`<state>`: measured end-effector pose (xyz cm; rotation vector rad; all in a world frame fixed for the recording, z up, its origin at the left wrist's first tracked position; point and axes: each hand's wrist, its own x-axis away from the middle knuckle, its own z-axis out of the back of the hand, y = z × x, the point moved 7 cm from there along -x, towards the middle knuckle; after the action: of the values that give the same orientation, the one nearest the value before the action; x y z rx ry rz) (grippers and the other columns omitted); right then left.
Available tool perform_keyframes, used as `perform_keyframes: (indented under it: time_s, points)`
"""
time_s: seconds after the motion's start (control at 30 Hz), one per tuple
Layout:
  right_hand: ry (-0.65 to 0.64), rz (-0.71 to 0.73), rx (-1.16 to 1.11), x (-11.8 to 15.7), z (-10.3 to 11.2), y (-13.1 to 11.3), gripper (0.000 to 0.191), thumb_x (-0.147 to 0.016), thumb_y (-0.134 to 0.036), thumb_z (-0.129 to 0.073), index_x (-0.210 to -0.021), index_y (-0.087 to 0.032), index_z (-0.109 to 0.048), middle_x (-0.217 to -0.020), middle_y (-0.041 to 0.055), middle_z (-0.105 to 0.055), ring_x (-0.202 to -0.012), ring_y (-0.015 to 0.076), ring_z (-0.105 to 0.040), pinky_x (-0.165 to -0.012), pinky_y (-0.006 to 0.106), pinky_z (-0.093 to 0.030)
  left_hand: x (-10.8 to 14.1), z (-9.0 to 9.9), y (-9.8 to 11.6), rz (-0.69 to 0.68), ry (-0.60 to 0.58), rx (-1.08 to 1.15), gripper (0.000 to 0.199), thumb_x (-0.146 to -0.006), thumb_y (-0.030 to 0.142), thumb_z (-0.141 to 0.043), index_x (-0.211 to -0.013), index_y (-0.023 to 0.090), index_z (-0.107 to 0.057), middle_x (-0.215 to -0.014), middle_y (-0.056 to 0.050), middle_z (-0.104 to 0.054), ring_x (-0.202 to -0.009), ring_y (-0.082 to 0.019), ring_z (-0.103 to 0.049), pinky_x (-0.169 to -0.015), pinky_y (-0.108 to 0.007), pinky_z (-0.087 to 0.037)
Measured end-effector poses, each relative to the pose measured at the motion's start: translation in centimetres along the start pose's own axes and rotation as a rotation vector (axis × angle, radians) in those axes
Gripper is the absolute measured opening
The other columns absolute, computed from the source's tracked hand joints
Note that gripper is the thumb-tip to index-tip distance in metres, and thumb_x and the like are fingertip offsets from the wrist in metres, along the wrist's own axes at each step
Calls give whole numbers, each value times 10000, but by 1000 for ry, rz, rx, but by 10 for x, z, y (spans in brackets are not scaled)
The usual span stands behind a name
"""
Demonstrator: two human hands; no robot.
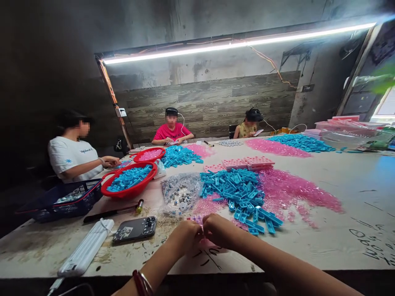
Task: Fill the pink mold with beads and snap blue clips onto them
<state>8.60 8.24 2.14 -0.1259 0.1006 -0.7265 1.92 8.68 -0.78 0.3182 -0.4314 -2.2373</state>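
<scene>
My left hand [189,233] and my right hand [217,229] meet at the near side of the table, fingers bent and pressed together. Both work over a pink tray-like piece [197,218], mostly covered by the hands. Whatever the fingertips pinch is too small and hidden to name. Just beyond lies a heap of blue plastic pieces [236,187], long and hollow. Clear pink small parts [302,191] spread to its right, with more of them behind my hands. A clear plastic bag [181,191] of small metallic parts rests beyond my left hand.
Left of my hands lie a phone [135,229], a white power bank [87,248] and a hammer [139,206]. Red baskets [128,193] and a dark blue basket [66,209] stand farther left. Pink slotted blocks [248,163] sit behind the blue heap. Three people sit around the table.
</scene>
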Motion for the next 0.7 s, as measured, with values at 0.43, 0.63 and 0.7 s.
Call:
perform_keyframes:
  time_s: [0.43,0.63,0.7]
  points:
    - [215,0,-252,19,12,35,113,-687,-140,-655,-791,-178,-680,-869,54,-649,-874,187,-570,-769,273,-423,-9,15,11,-75,41,-76,595,-701,321,-616,-1239,218,-384,-1272,-74,-465,-1151,-242,-429,-990,-382,-337]
    - [188,-199,-240,19,11,51,399,-607,-278,-737,-946,-120,-600,-980,115,-611,-934,241,-546,-806,328,-428,-13,12,-4,13,52,24,740,-649,354,-669,-1284,149,-350,-1302,-132,-429,-1197,-270,-380,-1019,-404,-314]
    - [149,-267,-250,19,7,56,529,-610,-338,-733,-1044,-85,-567,-1041,155,-595,-973,265,-538,-837,353,-421,-14,12,-8,26,61,40,759,-625,361,-692,-1272,141,-364,-1273,-138,-452,-1174,-275,-398,-1004,-408,-330]
